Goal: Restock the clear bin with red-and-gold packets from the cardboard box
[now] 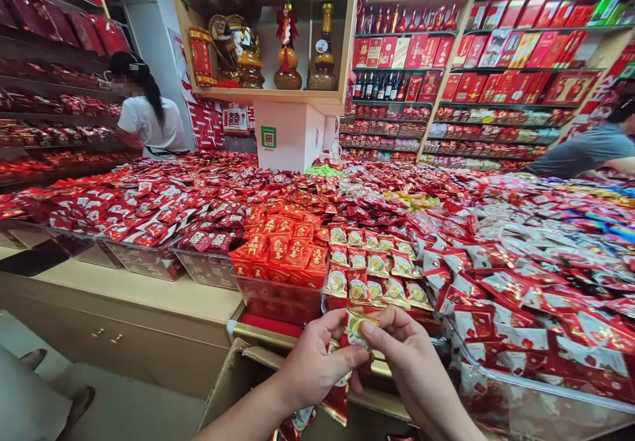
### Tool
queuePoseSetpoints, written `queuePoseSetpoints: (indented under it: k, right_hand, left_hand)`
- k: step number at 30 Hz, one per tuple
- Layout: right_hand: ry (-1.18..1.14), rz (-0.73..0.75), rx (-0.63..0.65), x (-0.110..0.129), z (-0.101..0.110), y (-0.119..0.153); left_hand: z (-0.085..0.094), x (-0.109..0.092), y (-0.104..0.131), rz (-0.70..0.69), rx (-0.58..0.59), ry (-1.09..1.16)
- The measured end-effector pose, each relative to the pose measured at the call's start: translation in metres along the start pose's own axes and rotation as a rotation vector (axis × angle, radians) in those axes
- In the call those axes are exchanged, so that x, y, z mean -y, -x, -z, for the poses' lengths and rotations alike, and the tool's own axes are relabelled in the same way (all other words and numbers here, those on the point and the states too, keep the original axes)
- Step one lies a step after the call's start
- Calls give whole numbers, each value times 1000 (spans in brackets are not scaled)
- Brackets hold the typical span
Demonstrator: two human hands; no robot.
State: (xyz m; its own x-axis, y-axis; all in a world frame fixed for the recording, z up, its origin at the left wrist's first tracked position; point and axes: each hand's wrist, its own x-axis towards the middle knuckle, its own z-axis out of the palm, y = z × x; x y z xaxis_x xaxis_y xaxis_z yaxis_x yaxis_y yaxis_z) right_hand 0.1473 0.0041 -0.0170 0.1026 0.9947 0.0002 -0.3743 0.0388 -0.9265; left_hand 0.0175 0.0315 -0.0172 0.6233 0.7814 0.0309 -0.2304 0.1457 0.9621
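Observation:
My left hand (315, 361) and my right hand (404, 348) meet low in the middle of the head view. Both pinch a small wrapped candy (355, 327) in gold, white and red, with a yellow picture on its wrapper. My left hand also has hold of at least one more red and gold packet (337, 401), which hangs below its fingers. Just beyond my hands, similar candies (358, 289) lie face up in neat rows. Below my forearms is an open cardboard box (223, 378) with some wrapped packets inside, partly hidden.
Left of the rows is a clear bin of orange-red packets (282, 246). A clear bin (555, 395) of red and white packets is at right. Behind stand a pillar (285, 147) and shelves. One person (153, 114) is at left, another (590, 147) at far right.

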Motion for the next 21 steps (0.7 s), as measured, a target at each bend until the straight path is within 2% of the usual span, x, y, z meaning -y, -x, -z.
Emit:
queuePoseSetpoints:
  k: [5, 8, 11, 14, 17, 21]
  right_hand:
    - [-95, -26, 1, -2, 2, -3]
    - [52, 65, 15, -1, 4, -3]
    - [316, 182, 102, -1, 9, -2]
    - [510, 227, 159, -3, 12, -2]
    - [554, 237, 138, -7, 12, -3]
    - [557, 282, 138, -9, 8, -3]
  left_hand:
    - [3, 6, -1, -59, -129, 51]
    - [9, 5, -3, -93, -211, -19]
    - [15, 2, -5, -115, -261, -95]
    - [18, 2, -7, -146, -291, -83]
    - [20, 2, -8, -145, -325, -31]
    - [21, 2, -7, -133, -342, -68]
